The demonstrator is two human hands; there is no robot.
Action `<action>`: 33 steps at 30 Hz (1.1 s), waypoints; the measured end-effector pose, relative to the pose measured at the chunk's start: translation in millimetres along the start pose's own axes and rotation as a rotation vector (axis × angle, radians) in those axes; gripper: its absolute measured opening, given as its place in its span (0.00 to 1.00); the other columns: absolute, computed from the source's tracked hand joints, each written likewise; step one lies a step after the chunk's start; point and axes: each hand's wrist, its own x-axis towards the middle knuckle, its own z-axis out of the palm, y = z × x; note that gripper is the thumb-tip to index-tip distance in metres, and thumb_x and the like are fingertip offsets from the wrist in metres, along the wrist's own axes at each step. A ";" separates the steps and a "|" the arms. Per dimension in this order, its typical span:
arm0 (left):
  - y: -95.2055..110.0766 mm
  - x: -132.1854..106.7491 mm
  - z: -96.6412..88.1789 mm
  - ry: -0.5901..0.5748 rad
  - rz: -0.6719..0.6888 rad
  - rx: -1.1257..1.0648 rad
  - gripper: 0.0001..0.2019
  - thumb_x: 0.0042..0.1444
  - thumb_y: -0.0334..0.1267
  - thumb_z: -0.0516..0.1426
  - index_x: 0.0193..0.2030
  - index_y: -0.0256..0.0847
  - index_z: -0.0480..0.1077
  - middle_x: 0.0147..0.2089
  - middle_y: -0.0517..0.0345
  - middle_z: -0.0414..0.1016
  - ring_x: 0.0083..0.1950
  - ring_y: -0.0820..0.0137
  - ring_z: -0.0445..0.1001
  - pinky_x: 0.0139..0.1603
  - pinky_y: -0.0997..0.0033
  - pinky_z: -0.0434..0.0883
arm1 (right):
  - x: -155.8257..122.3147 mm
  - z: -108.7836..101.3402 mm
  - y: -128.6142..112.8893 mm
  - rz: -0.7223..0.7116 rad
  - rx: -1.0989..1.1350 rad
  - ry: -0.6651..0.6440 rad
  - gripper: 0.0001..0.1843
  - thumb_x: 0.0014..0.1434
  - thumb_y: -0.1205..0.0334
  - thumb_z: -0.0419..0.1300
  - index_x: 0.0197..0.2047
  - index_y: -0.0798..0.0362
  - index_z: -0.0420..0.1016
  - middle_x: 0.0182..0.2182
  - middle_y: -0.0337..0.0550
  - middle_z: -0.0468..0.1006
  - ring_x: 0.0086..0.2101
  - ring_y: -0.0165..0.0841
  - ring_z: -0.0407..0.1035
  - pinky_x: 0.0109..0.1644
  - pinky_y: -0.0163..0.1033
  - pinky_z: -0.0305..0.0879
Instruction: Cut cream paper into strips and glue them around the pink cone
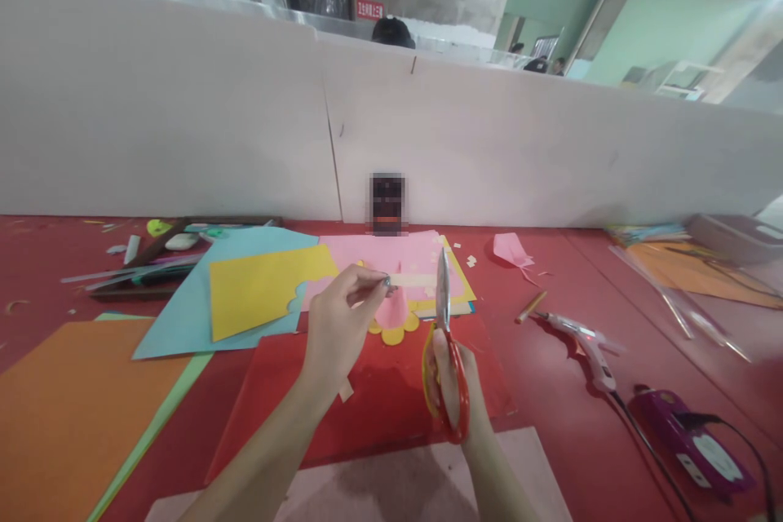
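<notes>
My right hand (449,379) is wrapped round the red-and-yellow handles of a pair of scissors (444,302). Their blades point up and away from me and look closed together. To the left, my left hand (339,314) pinches thumb and forefinger together at the end of a pale paper strip (414,280), which reaches right towards the blades. Below the fingertips is a curved pink paper piece (391,311) over a yellow scalloped paper shape (392,335). Pink paper sheets (360,245) lie behind, and a red sheet (360,420) spreads under both hands.
Yellow paper (257,289), blue paper (177,318) and orange paper (79,408) lie left, near a dark tray (131,292) of tools. At right are a glue gun (584,347), a purple device (688,444) with cords and a pink scrap (510,249). A white partition (489,147) stands behind.
</notes>
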 end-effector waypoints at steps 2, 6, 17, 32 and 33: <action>0.3 1.5 -1.6 0.016 -0.003 -0.002 0.05 0.50 0.39 0.57 0.31 0.40 0.69 0.34 0.56 0.77 0.37 0.66 0.78 0.41 0.67 0.74 | -0.6 -1.0 -0.8 0.054 0.016 0.012 0.21 0.55 0.43 0.52 0.22 0.50 0.54 0.11 0.27 0.50 0.10 0.23 0.45 0.12 0.30 0.44; 0.5 4.8 -7.2 0.046 -0.018 0.043 0.06 0.50 0.40 0.57 0.32 0.40 0.69 0.34 0.56 0.77 0.36 0.66 0.78 0.38 0.69 0.74 | 8.8 -11.0 0.8 0.052 -0.185 0.165 0.21 0.50 0.47 0.57 0.19 0.50 0.55 0.12 0.28 0.52 0.13 0.25 0.47 0.16 0.32 0.45; -2.2 -2.3 -2.2 0.021 0.484 0.622 0.05 0.56 0.34 0.51 0.35 0.43 0.69 0.36 0.60 0.76 0.39 0.70 0.73 0.40 0.70 0.69 | 40.7 -50.2 36.1 -0.381 -0.924 0.418 0.17 0.54 0.55 0.52 0.37 0.58 0.74 0.36 0.56 0.74 0.38 0.43 0.67 0.43 0.44 0.60; -65.6 -81.0 5.6 -0.496 0.708 1.064 0.12 0.49 0.20 0.49 0.36 0.37 0.67 0.36 0.53 0.72 0.37 0.65 0.70 0.42 0.62 0.67 | 39.4 -52.8 29.2 -0.260 -1.078 0.367 0.23 0.54 0.57 0.49 0.45 0.65 0.72 0.39 0.60 0.73 0.41 0.45 0.66 0.44 0.44 0.60; -66.5 -83.7 6.2 -0.527 0.672 1.069 0.12 0.48 0.20 0.49 0.36 0.37 0.66 0.36 0.53 0.72 0.37 0.65 0.70 0.43 0.61 0.67 | 39.2 -52.6 28.3 -0.246 -1.079 0.362 0.23 0.54 0.57 0.49 0.45 0.65 0.72 0.39 0.60 0.73 0.41 0.45 0.66 0.44 0.44 0.60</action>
